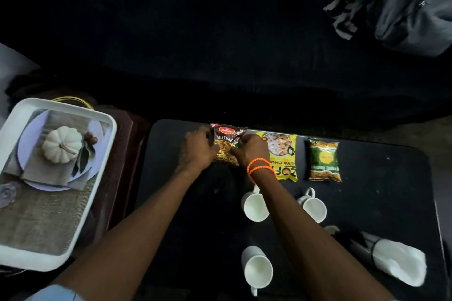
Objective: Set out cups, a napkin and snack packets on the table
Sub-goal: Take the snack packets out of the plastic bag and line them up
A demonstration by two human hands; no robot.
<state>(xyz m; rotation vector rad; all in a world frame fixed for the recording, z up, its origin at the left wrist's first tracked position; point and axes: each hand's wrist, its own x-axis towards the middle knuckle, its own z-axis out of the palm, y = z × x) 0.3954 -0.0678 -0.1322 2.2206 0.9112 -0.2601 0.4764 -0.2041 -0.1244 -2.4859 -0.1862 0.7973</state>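
We see both hands on the brown Mixture packet at the far edge of the black table. The left hand grips the packet's left side, fingers curled onto it, and the right hand pinches its lower right part; orange bands circle the right wrist. Whether the packet lies flat on the table or is lifted a little, we cannot tell. Just to its right lies a yellow packet, partly covered by the right hand, and further right, apart from it, a green packet; the three form a row along the far side. Nearer to us stand three white cups: one under the right forearm, a second beside it to the right, and a third close to the near edge. A rolled white napkin lies at the table's near right corner. To the left of the table sits a white tray printed with a pale pumpkin on a plate. A grey bag rests in the dark at upper right.
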